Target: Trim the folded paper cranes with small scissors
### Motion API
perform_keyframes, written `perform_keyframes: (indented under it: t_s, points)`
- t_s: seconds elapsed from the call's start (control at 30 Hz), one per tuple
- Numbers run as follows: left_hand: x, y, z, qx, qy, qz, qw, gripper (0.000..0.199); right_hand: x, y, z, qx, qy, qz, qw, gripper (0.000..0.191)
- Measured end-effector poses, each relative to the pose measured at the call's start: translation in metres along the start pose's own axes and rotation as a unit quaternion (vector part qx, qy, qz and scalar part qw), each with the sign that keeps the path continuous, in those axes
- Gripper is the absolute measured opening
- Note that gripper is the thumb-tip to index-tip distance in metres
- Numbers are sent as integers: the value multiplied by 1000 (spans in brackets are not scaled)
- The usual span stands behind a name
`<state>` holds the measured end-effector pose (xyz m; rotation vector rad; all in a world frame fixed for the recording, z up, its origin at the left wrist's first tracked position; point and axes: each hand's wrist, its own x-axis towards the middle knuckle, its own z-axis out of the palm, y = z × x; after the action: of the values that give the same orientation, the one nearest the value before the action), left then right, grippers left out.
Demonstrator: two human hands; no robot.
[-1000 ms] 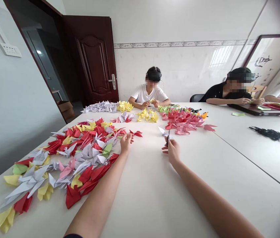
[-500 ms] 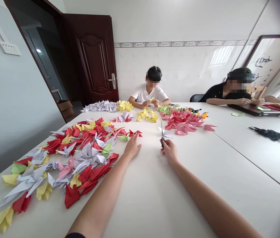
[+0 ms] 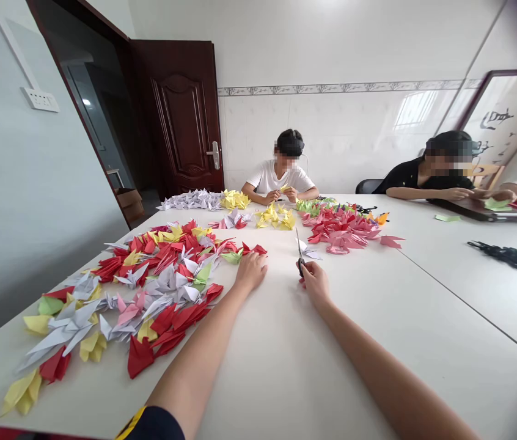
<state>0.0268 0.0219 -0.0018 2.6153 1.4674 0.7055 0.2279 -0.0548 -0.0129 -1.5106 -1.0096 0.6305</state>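
Observation:
My right hand (image 3: 314, 282) is closed round the black handles of a pair of scissors (image 3: 300, 260), whose blades point up and away from me. Just beyond the blades lies a white paper crane (image 3: 308, 250). My left hand (image 3: 252, 271) rests at the right end of the big pile of folded paper cranes (image 3: 167, 250), by a red crane (image 3: 253, 249) and a green one (image 3: 232, 256). Its fingertips are partly hidden, and whether they hold anything cannot be made out. The pile mixes red, white, yellow, pink and green.
Across the white table (image 3: 277, 366) a person in a white shirt (image 3: 270, 177) folds yellow paper behind more crane piles (image 3: 343, 227). At the right sit a person in black (image 3: 407, 177), a dark tray (image 3: 469, 211) and black cords (image 3: 510, 255).
The whole view has shifted slightly. My left hand has drawn its fingers in beside the red crane. At the right, the person in black now has a green paper at the hands.

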Motion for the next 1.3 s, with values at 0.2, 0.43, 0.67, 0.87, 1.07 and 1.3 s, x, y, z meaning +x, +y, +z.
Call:
perform_keyframes:
  t_s: [0.2, 0.43, 0.67, 0.87, 1.07, 1.3]
  points:
    - [-3, 4, -6, -14, 77, 37, 996, 28, 0, 0, 0, -6, -5, -10, 1000, 51]
    - [10, -4, 3, -19, 61, 25, 998, 55, -1, 1, 1, -15, -5, -23, 1000, 50]
    - [14, -6, 7, 11, -46, -17, 999, 54, -1, 0, 2, -15, -16, -30, 999, 53]
    - [-1, -1, 0, -17, 5, 1, 1000, 41, -1, -2, 2, -21, -25, -28, 999, 50]
    - [-24, 0, -1, -106, 37, 8, 994, 24, -3, -5, 0, -31, -36, -34, 998, 49]
    - [-33, 0, -12, -214, 56, 1, 975, 20, -8, -10, -1, 2, -59, -34, 998, 49]
